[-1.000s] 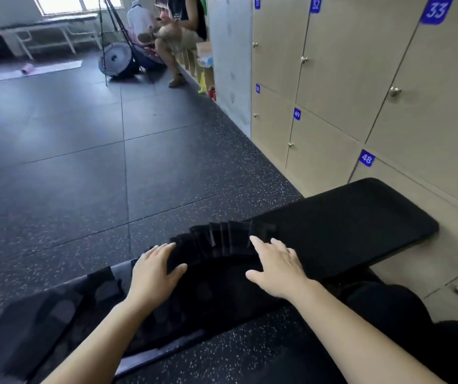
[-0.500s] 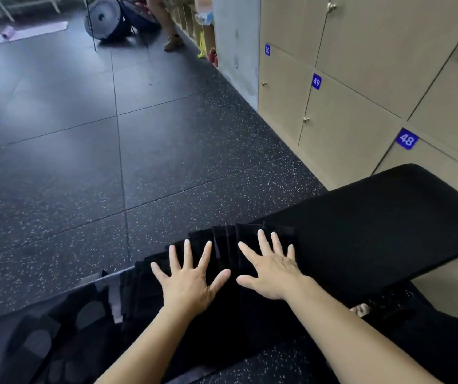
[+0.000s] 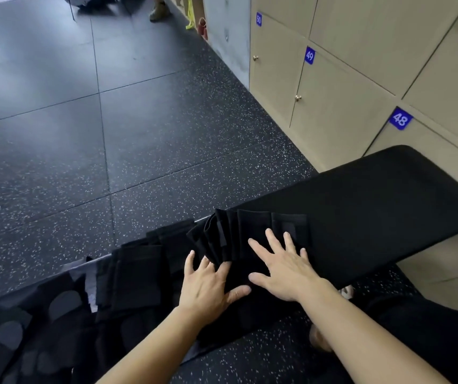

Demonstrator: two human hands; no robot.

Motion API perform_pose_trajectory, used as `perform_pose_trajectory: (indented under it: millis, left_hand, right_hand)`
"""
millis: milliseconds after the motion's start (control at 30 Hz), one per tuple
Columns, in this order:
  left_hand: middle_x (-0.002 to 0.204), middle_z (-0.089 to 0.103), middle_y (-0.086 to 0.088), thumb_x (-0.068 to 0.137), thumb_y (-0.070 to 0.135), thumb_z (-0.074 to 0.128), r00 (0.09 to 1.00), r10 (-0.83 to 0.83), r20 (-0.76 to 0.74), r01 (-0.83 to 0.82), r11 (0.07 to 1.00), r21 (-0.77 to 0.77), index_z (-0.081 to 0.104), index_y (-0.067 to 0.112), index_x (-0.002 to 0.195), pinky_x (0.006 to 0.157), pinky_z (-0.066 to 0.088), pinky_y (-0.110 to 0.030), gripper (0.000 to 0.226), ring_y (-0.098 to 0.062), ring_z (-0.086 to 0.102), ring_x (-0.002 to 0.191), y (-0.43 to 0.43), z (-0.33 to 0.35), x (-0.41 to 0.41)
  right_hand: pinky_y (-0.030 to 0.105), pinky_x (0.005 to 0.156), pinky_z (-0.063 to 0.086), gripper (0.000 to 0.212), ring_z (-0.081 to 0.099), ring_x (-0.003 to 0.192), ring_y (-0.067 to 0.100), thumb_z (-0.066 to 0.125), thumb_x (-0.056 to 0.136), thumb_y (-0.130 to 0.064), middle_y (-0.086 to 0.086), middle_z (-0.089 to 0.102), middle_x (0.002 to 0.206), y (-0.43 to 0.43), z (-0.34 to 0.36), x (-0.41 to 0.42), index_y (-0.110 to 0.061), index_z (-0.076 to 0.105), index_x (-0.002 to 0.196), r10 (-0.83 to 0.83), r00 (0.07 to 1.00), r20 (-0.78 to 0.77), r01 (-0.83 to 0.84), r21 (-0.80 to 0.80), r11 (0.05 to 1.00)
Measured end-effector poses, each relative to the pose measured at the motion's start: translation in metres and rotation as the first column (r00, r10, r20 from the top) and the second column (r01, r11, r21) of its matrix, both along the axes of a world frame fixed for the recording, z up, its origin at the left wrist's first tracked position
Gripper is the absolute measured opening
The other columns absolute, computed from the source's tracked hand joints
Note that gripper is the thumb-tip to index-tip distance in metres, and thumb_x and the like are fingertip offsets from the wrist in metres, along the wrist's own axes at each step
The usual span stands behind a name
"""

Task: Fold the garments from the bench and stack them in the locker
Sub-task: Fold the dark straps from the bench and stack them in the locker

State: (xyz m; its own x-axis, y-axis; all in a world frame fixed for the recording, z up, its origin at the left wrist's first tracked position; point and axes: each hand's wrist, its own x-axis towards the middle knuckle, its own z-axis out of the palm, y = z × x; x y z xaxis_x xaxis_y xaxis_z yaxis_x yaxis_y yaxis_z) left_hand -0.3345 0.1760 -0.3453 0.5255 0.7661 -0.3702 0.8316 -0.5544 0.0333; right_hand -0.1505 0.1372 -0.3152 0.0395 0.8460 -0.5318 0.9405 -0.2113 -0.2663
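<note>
The black pleated garment point(image 3: 230, 234) lay across the near end of the black padded bench point(image 3: 388, 206), its pleats fanned toward the bench's far edge. Both hands rested on top of it, and neither gripped it. The left hand point(image 3: 208, 284) lay palm down with its fingers spread, the fingertips touching the lower ends of the bunched pleats and the thumb stretched to the right. The right hand point(image 3: 286, 270) lay just beside it, flat and wide open, its fingers fanned over the smoother right part of the cloth. The two thumbs pointed toward each other, close but apart.

To the left of the hands more dark cloth lay on the bench, with a black fabric patterned in grey shapes point(image 3: 56, 314) spread beyond it.

Beige lockers point(image 3: 347, 87) stood along the right, their doors shut and fitted with small round knobs point(image 3: 297, 98). Blue tags bore white numbers: 48 point(image 3: 400, 119) nearest the bench, then 49 point(image 3: 309, 55) and 50 point(image 3: 258, 19) farther along.

The floor point(image 3: 111, 134) was made of dark speckled rubber tiles. At the top edge another person's foot in a tan shoe point(image 3: 160, 12) stood on it, near a grey wall. The wearer's dark-clothed leg point(image 3: 430, 328) showed at the lower right.
</note>
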Motion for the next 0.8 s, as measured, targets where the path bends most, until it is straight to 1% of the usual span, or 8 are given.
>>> perform_pose_trajectory:
  millis: [100, 167, 300, 400, 500, 633, 733, 800]
  left_hand:
    - [0.100, 0.073, 0.000, 0.084, 0.085, 0.013, 0.986, -0.106, 0.128, 0.095, 0.992, 0.084, 0.061, 0.023, 0.127, 0.111, 0.013, -0.043, 0.089, -0.021, 0.064, 0.112, -0.004, -0.003, 0.009]
    - [0.113, 0.070, -0.002, 0.082, 0.085, 0.010, 0.977, -0.139, 0.163, 0.133, 0.990, 0.047, 0.049, 0.025, 0.141, 0.114, 0.011, -0.040, 0.093, -0.020, 0.058, 0.120, -0.007, 0.004, 0.020]
    - [0.135, 0.053, -0.006, 0.072, 0.083, 0.001, 0.979, -0.201, -0.016, 0.199, 0.976, -0.085, 0.009, 0.033, 0.155, 0.120, 0.000, -0.042, 0.098, -0.023, 0.033, 0.138, -0.009, 0.023, 0.035]
    - [0.137, 0.051, -0.011, 0.093, 0.070, 0.028, 0.974, -0.212, -0.079, 0.202, 0.973, -0.114, 0.006, 0.035, 0.155, 0.117, 0.013, -0.042, 0.074, -0.030, 0.033, 0.139, -0.010, 0.032, 0.036]
    - [0.140, 0.052, -0.010, 0.098, 0.055, 0.038, 0.973, -0.214, -0.087, 0.204, 0.973, -0.108, 0.002, 0.035, 0.155, 0.106, 0.033, -0.038, 0.070, -0.026, 0.038, 0.140, -0.010, 0.042, 0.025]
    - [0.121, 0.066, -0.001, 0.099, 0.046, 0.042, 0.996, -0.084, 0.010, 0.085, 0.996, -0.034, 0.033, 0.036, 0.145, 0.085, 0.047, -0.034, 0.048, -0.025, 0.060, 0.114, -0.009, 0.052, 0.006]
    - [0.119, 0.064, 0.005, 0.097, 0.043, 0.048, 0.965, 0.125, 0.231, -0.135, 0.991, 0.027, 0.053, 0.028, 0.125, 0.082, 0.048, -0.032, 0.032, -0.020, 0.059, 0.113, -0.008, 0.047, 0.007]
    - [0.128, 0.057, 0.001, 0.094, 0.046, 0.054, 0.885, 0.278, 0.375, -0.297, 0.955, -0.009, 0.051, 0.022, 0.132, 0.089, 0.046, -0.034, 0.045, -0.021, 0.051, 0.121, -0.008, 0.042, 0.019]
  right_hand:
    - [0.061, 0.116, 0.005, 0.073, -0.018, 0.146, 0.036, 0.043, 0.095, -0.055, -0.002, -0.021, 0.160, -0.012, 0.003, 0.016, -0.046, -0.003, 0.151, -0.011, 1.000, 0.001, 0.011, -0.012, 1.000]
    - [0.062, 0.116, 0.004, 0.072, -0.018, 0.146, 0.036, 0.044, 0.096, -0.052, -0.002, -0.020, 0.161, -0.020, 0.005, 0.027, -0.046, -0.002, 0.151, -0.029, 1.000, -0.002, 0.029, -0.025, 0.999]
    - [0.062, 0.116, 0.003, 0.069, -0.017, 0.146, 0.035, 0.043, 0.097, -0.047, -0.002, -0.018, 0.161, -0.032, 0.011, 0.045, -0.045, -0.001, 0.151, -0.058, 0.998, 0.004, 0.058, -0.054, 0.997]
    - [0.061, 0.116, 0.001, 0.067, -0.017, 0.147, 0.033, 0.041, 0.098, -0.044, 0.000, -0.013, 0.162, -0.035, 0.014, 0.048, -0.043, 0.002, 0.152, -0.058, 0.998, -0.004, 0.058, -0.047, 0.997]
    - [0.055, 0.119, 0.000, 0.058, -0.011, 0.149, 0.027, 0.041, 0.099, -0.039, 0.003, 0.005, 0.163, -0.037, 0.017, 0.050, -0.036, 0.019, 0.152, -0.069, 0.997, -0.025, 0.070, 0.060, 0.996]
    - [0.038, 0.118, 0.015, 0.035, 0.020, 0.145, 0.018, 0.042, 0.099, -0.026, -0.002, 0.054, 0.137, -0.037, 0.019, 0.052, -0.023, 0.057, 0.131, -0.127, 0.991, -0.030, 0.130, 0.342, 0.931]
    - [0.034, 0.104, 0.032, 0.029, 0.042, 0.129, 0.018, 0.050, 0.096, -0.024, -0.002, 0.064, 0.120, -0.035, 0.015, 0.056, -0.021, 0.065, 0.121, -0.264, 0.965, -0.002, 0.233, 0.475, 0.849]
    - [0.034, 0.098, 0.036, 0.031, 0.044, 0.124, 0.019, 0.052, 0.095, -0.026, -0.004, 0.063, 0.121, -0.034, 0.012, 0.060, -0.022, 0.061, 0.125, -0.368, 0.930, 0.018, 0.313, 0.487, 0.815]
